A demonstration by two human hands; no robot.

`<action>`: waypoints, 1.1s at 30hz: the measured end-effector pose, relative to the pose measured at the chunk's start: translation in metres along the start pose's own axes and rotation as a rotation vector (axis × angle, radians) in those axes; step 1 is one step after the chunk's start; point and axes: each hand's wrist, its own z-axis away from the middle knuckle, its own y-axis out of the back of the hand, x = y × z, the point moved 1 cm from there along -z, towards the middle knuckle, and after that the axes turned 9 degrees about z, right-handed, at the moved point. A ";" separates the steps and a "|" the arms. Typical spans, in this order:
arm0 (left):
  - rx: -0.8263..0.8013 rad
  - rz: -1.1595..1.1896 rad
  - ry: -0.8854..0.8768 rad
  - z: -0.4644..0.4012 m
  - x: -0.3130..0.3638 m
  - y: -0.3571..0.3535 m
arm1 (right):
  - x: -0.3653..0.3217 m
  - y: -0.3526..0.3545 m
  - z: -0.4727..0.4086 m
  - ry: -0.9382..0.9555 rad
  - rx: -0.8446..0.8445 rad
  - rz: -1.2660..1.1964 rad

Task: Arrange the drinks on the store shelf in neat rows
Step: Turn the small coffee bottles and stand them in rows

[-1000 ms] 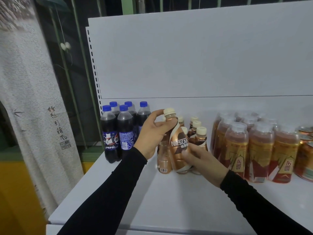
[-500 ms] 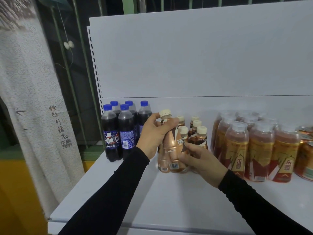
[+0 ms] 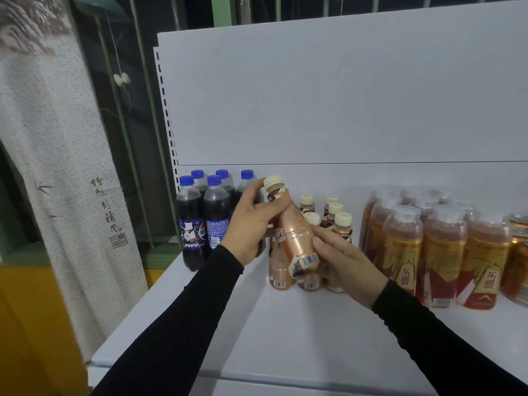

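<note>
A brown Nescafe coffee bottle [image 3: 294,232] with a cream cap is lifted and tilted above the white shelf [image 3: 257,338]. My left hand [image 3: 251,224] grips its neck and upper body. My right hand [image 3: 343,261] holds its lower part from the right. Its barcode faces me. Behind and below it stand several more Nescafe bottles [image 3: 334,215] in a cluster. Pepsi bottles [image 3: 200,218] with blue caps stand in rows at the left. Amber drink bottles with red and gold labels [image 3: 440,250] stand in rows at the right.
Cans [image 3: 518,258] sit at the far right edge. The shelf's white back panel [image 3: 343,95] rises behind the drinks. A pale hanging cloth with black characters [image 3: 71,181] is left of the shelf. The shelf's front edge runs across the bottom.
The held Nescafe bottle has been turned and tilted, its label rotating from the logo to the barcode side. Both hands stayed on it.
</note>
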 end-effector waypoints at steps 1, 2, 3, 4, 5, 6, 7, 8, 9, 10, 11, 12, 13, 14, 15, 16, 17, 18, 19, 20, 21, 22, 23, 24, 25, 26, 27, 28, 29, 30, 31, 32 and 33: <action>0.023 0.010 -0.009 -0.002 0.001 0.001 | -0.003 0.000 0.000 0.027 -0.008 0.036; 0.048 0.030 -0.011 -0.004 0.001 0.002 | -0.008 0.000 0.000 0.055 -0.017 0.086; 0.078 0.054 -0.007 -0.006 0.002 0.003 | -0.012 -0.001 0.000 0.083 -0.029 0.137; 0.110 0.074 0.003 -0.008 0.003 0.005 | -0.015 -0.003 0.001 0.109 -0.042 0.182; 0.140 0.097 0.024 -0.010 0.005 0.005 | -0.018 -0.005 0.000 0.133 -0.051 0.220; 0.161 0.121 0.048 -0.011 0.006 0.005 | -0.020 -0.007 0.000 0.152 -0.051 0.255; 0.182 0.150 0.075 -0.012 0.008 0.006 | -0.022 -0.008 -0.001 0.169 -0.038 0.297; 0.195 0.179 0.108 -0.013 0.010 0.006 | -0.024 -0.010 -0.003 0.188 -0.008 0.350; 0.196 0.202 0.148 -0.012 0.012 0.005 | -0.027 -0.012 -0.005 0.214 0.032 0.415; 0.189 0.209 0.186 -0.012 0.014 0.005 | -0.029 -0.013 -0.006 0.241 0.074 0.483; 0.176 0.205 0.223 -0.012 0.016 0.004 | -0.031 -0.014 -0.009 0.268 0.114 0.537; 0.176 0.198 0.256 -0.010 0.018 0.003 | -0.034 -0.015 -0.010 0.290 0.147 0.569; 0.183 0.198 0.287 -0.009 0.019 0.003 | -0.037 -0.016 -0.011 0.308 0.174 0.581; 0.196 0.204 0.311 -0.008 0.021 0.003 | -0.040 -0.017 -0.012 0.326 0.197 0.587; 0.208 0.216 0.336 -0.007 0.021 0.002 | -0.043 -0.019 -0.013 0.343 0.218 0.596; 0.217 0.226 0.357 -0.006 0.022 0.002 | -0.047 -0.020 -0.014 0.357 0.234 0.609; 0.215 0.237 0.375 -0.005 0.023 0.002 | -0.049 -0.022 -0.015 0.371 0.247 0.619; 0.203 0.247 0.392 -0.004 0.024 0.002 | -0.052 -0.023 -0.016 0.381 0.258 0.621; 0.184 0.263 0.406 -0.004 0.024 0.001 | -0.054 -0.024 -0.017 0.388 0.267 0.620; 0.166 0.271 0.416 -0.004 0.024 0.001 | -0.055 -0.025 -0.018 0.394 0.272 0.620; 0.150 0.281 0.425 -0.004 0.024 0.002 | -0.056 -0.026 -0.020 0.401 0.278 0.623; 0.139 0.279 0.430 -0.005 0.024 0.002 | -0.057 -0.027 -0.020 0.405 0.282 0.627; 0.129 0.284 0.434 -0.005 0.023 0.003 | -0.058 -0.027 -0.021 0.406 0.287 0.632; 0.123 0.286 0.436 -0.006 0.023 0.004 | -0.058 -0.028 -0.021 0.406 0.289 0.636; 0.119 0.291 0.443 -0.006 0.023 0.005 | -0.058 -0.029 -0.021 0.406 0.290 0.639; 0.118 0.288 0.446 -0.006 0.022 0.005 | -0.059 -0.029 -0.020 0.404 0.290 0.642; 0.111 0.289 0.448 -0.007 0.022 0.006 | -0.059 -0.029 -0.020 0.402 0.289 0.647; 0.104 0.288 0.446 -0.007 0.022 0.006 | -0.060 -0.030 -0.020 0.400 0.287 0.651; 0.099 0.290 0.446 -0.007 0.021 0.006 | -0.060 -0.030 -0.021 0.399 0.285 0.655; 0.100 0.291 0.447 -0.007 0.021 0.006 | -0.060 -0.030 -0.021 0.400 0.283 0.658; 0.101 0.296 0.449 -0.007 0.021 0.006 | -0.059 -0.029 -0.022 0.401 0.280 0.664; 0.100 0.296 0.450 -0.007 0.021 0.006 | -0.058 -0.029 -0.022 0.400 0.277 0.668; 0.099 0.295 0.447 -0.008 0.021 0.007 | -0.058 -0.028 -0.022 0.395 0.272 0.670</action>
